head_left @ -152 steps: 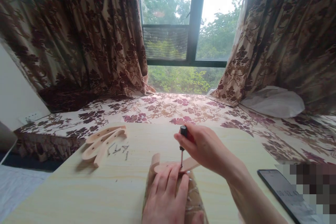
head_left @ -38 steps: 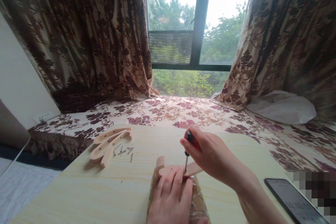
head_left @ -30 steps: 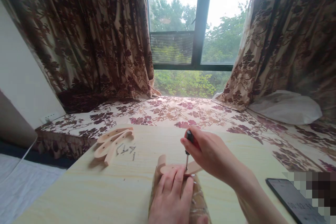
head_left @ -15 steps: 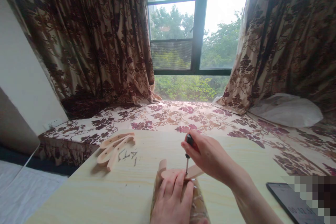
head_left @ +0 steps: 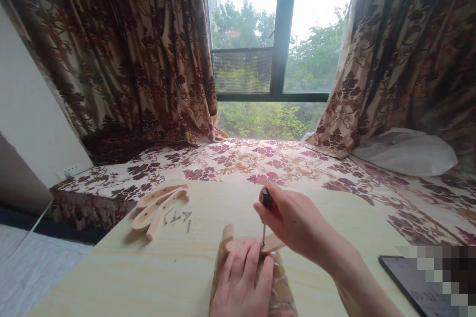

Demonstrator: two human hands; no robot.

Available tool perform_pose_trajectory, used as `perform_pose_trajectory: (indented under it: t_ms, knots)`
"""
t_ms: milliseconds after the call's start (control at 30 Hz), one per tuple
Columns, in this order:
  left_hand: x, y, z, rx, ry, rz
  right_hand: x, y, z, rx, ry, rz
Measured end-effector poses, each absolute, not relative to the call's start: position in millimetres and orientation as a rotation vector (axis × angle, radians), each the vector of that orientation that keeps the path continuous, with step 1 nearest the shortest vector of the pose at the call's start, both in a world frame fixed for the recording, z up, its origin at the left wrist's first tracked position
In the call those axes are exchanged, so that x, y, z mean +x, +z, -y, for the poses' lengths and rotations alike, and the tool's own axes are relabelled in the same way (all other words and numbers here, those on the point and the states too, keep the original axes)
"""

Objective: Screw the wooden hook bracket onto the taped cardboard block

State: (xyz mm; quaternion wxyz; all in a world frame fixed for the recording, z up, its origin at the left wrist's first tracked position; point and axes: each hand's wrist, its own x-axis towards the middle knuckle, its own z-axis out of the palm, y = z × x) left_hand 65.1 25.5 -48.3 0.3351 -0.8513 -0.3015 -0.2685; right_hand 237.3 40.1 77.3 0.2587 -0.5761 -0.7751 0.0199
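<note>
Two hands sit nearest in my feed: the left hand (head_left: 243, 277), its grip laid flat and clasping nothing, rests over a film-wrapped block (head_left: 284, 290) on the worktop (head_left: 130, 277) with fingertips on a wooden piece (head_left: 234, 245), and the right hand (head_left: 293, 218) has its grip curled firmly around a screwdriver (head_left: 266, 199) standing nearly upright on that wood. I'd judge one screw is mid-driving, though I can't tell how deep; farther left, loose screws (head_left: 175, 218) and curved, drilled wooden parts (head_left: 159, 207) lie unfitted.
</note>
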Motion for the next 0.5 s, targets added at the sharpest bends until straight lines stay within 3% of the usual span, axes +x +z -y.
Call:
perform_pose_trajectory:
  t_ms: [500]
  knots:
    - [68, -35, -16, -2.339, -0.729, 0.791, 234, 65, -58, -1.700, -0.073, 1.964]
